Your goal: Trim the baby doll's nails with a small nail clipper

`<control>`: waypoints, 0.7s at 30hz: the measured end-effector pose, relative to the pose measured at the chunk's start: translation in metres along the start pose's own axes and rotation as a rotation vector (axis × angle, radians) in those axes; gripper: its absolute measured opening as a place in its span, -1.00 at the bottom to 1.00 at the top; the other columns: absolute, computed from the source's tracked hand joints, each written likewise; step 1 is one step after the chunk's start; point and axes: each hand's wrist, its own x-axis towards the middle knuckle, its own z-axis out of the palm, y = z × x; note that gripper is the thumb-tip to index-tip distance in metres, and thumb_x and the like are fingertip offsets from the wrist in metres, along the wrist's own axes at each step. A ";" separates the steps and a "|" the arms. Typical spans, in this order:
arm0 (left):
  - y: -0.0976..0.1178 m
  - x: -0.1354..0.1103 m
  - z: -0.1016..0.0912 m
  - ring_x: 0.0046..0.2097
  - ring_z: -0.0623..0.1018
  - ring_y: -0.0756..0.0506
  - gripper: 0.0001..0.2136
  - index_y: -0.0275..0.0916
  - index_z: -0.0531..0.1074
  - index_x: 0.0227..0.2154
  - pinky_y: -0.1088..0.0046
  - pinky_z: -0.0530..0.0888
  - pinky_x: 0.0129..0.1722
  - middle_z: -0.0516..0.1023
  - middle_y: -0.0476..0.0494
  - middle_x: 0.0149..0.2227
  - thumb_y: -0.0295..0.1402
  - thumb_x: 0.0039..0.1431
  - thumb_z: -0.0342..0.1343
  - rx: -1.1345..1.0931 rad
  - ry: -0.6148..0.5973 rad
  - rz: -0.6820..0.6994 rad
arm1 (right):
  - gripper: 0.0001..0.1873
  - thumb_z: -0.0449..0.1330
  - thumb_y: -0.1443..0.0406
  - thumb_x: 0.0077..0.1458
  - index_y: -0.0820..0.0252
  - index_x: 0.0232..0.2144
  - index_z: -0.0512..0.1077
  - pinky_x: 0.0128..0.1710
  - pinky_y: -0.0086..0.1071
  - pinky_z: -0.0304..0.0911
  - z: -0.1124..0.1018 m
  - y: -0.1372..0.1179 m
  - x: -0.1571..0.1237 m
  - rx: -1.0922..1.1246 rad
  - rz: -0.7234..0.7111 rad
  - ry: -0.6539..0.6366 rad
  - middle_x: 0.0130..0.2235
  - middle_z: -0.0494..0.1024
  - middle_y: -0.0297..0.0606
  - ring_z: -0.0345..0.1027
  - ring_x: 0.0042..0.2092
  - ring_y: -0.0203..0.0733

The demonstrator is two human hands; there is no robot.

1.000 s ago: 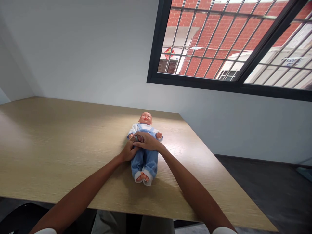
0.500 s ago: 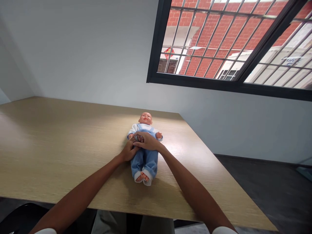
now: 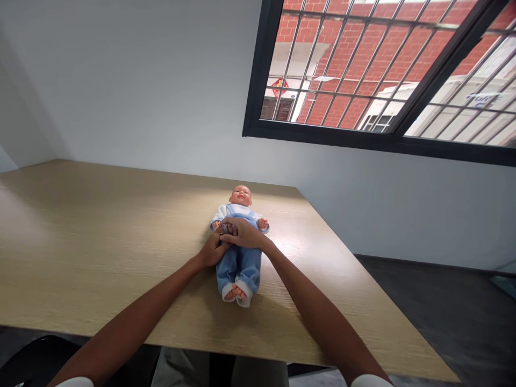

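From where I look down, one baby doll (image 3: 238,267) lies on its back on the bench (image 3: 121,258), feet toward me. My left hand (image 3: 212,250) and right hand (image 3: 245,234) meet on its chest, fingers curled around one small metal piece (image 3: 224,228); I can't tell which grips it. One barred window (image 3: 322,131) sits beyond the doll.

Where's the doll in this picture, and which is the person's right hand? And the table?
Doll (image 3: 240,196): head view, on its head.
Right hand (image 3: 245,234): head view, on the back of the hand.
Table (image 3: 100,242): head view, on the bare wooden top.
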 end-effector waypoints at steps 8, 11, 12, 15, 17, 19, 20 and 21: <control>-0.001 0.000 0.000 -0.09 0.48 -0.20 -0.79 -0.29 0.44 -0.25 0.20 0.39 0.00 0.51 -0.21 -0.18 -0.25 0.30 0.00 0.003 -0.006 -0.005 | -0.71 0.29 0.25 0.12 0.17 -0.09 0.44 -0.35 -0.41 0.17 -0.001 -0.003 0.001 0.004 0.007 0.005 -0.44 0.33 -0.43 0.21 -0.40 -0.30; -0.001 0.001 0.000 -0.07 0.48 -0.21 -0.79 -0.29 0.45 -0.24 0.20 0.39 0.01 0.51 -0.22 -0.16 -0.26 0.30 0.00 0.002 -0.010 -0.005 | -0.71 0.29 0.25 0.13 0.16 -0.08 0.44 -0.35 -0.41 0.16 -0.001 -0.002 0.000 0.003 0.007 0.004 -0.44 0.34 -0.44 0.20 -0.41 -0.31; -0.001 0.001 0.000 -0.08 0.48 -0.21 -0.79 -0.29 0.45 -0.24 0.20 0.39 0.00 0.52 -0.22 -0.16 -0.26 0.30 0.00 0.002 -0.011 -0.005 | -0.70 0.29 0.25 0.13 0.16 -0.08 0.44 -0.34 -0.41 0.16 -0.001 -0.001 0.000 0.002 0.006 0.004 -0.43 0.34 -0.43 0.21 -0.40 -0.31; -0.001 0.000 -0.001 -0.09 0.48 -0.20 -0.78 -0.29 0.44 -0.24 0.21 0.39 0.00 0.51 -0.21 -0.18 -0.24 0.30 0.00 0.001 -0.009 -0.003 | -0.70 0.29 0.24 0.13 0.16 -0.07 0.43 -0.33 -0.40 0.16 0.000 0.000 0.000 0.001 0.004 0.003 -0.42 0.35 -0.43 0.22 -0.39 -0.30; -0.001 0.000 0.000 -0.10 0.48 -0.20 -0.78 -0.29 0.44 -0.25 0.21 0.39 -0.01 0.51 -0.21 -0.19 -0.23 0.30 0.01 0.002 -0.009 -0.001 | -0.70 0.29 0.24 0.13 0.16 -0.07 0.43 -0.34 -0.41 0.16 0.000 0.000 0.000 0.002 0.004 0.002 -0.43 0.34 -0.43 0.21 -0.40 -0.31; -0.001 0.001 0.000 -0.11 0.48 -0.20 -0.78 -0.29 0.43 -0.25 0.21 0.40 -0.02 0.51 -0.20 -0.20 -0.23 0.30 0.00 0.002 -0.008 0.001 | -0.70 0.29 0.24 0.14 0.17 -0.08 0.44 -0.34 -0.41 0.15 0.000 -0.001 0.000 0.004 0.006 0.001 -0.43 0.33 -0.43 0.20 -0.40 -0.31; -0.001 0.001 0.000 -0.12 0.48 -0.20 -0.78 -0.29 0.43 -0.25 0.21 0.40 -0.03 0.50 -0.20 -0.21 -0.23 0.30 0.00 0.002 -0.007 0.002 | -0.70 0.29 0.25 0.13 0.18 -0.08 0.44 -0.34 -0.41 0.15 -0.001 -0.001 0.000 0.005 0.007 -0.001 -0.44 0.33 -0.44 0.20 -0.40 -0.31; -0.001 0.001 0.000 -0.12 0.48 -0.20 -0.78 -0.29 0.43 -0.25 0.21 0.40 -0.03 0.50 -0.20 -0.21 -0.23 0.30 0.00 0.003 -0.006 0.003 | -0.70 0.29 0.25 0.13 0.18 -0.08 0.44 -0.34 -0.41 0.15 -0.001 -0.001 0.000 0.006 0.008 -0.002 -0.44 0.32 -0.44 0.20 -0.41 -0.31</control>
